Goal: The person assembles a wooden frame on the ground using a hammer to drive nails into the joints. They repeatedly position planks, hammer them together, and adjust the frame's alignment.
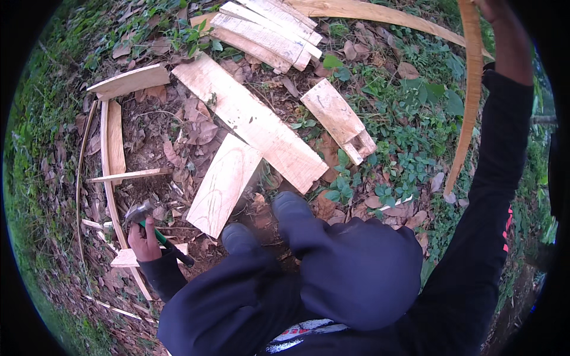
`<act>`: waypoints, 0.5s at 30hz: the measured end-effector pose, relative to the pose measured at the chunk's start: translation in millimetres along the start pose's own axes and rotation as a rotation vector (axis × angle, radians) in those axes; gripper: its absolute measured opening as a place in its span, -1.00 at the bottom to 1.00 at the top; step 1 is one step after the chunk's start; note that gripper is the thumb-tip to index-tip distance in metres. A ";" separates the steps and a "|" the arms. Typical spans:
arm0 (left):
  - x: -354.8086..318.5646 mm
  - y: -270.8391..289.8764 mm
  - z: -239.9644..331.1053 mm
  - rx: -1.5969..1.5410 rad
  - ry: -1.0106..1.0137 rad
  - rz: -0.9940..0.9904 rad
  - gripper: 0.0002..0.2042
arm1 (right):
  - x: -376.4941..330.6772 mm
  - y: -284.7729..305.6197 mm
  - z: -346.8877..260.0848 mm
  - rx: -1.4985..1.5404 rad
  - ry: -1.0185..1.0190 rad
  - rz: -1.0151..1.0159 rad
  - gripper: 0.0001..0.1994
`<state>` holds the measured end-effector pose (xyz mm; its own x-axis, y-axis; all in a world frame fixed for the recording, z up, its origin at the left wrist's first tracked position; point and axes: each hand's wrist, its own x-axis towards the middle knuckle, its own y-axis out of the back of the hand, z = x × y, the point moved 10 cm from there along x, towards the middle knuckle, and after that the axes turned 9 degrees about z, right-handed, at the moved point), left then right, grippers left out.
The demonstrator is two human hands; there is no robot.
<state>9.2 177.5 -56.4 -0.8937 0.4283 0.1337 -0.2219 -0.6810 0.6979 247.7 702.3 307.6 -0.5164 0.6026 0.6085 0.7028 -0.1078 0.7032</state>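
Observation:
My left hand (142, 239) grips a hammer (155, 228) with a green handle and metal head, held low at my left side above a small wood offcut (126, 258). My right hand (493, 9) is raised at the top right, closed around the upper end of a long thin wooden slat (470, 101) that stands nearly upright, its foot on the ground near my right side. My dark shoes (261, 222) stand beside a flat board (224, 184).
Several planks lie on the leaf-strewn ground: a long board (249, 118), a stack at the top (267, 32), a short nailed piece (339, 117), curved strips at the left (111, 148). Green plants (409, 142) grow at the right.

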 end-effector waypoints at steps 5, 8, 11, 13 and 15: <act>-64.7 -114.0 9.3 0.055 -0.027 -0.290 -0.69 | -182.7 -161.4 115.1 -0.149 -0.132 -0.511 -0.45; -93.8 -168.8 24.8 0.089 -0.178 -0.374 -0.65 | -274.8 -187.0 169.3 -0.262 -0.121 -0.505 -0.38; -116.8 -188.5 6.5 0.159 -0.157 -0.451 -0.63 | -302.2 -205.8 182.0 -0.218 -0.204 -0.456 -0.45; -120.7 -189.0 2.7 0.169 -0.149 -0.476 -0.63 | -303.1 -221.7 175.7 -0.153 -0.233 -0.396 -0.45; -119.4 -189.4 3.8 0.138 -0.169 -0.459 -0.62 | -296.9 -233.1 168.6 -0.087 -0.265 -0.352 -0.40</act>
<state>159.5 257.6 -201.8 -0.6378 0.7630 -0.1050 -0.5135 -0.3197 0.7963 319.6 681.8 -99.0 -0.5653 0.7951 0.2197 0.4573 0.0804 0.8857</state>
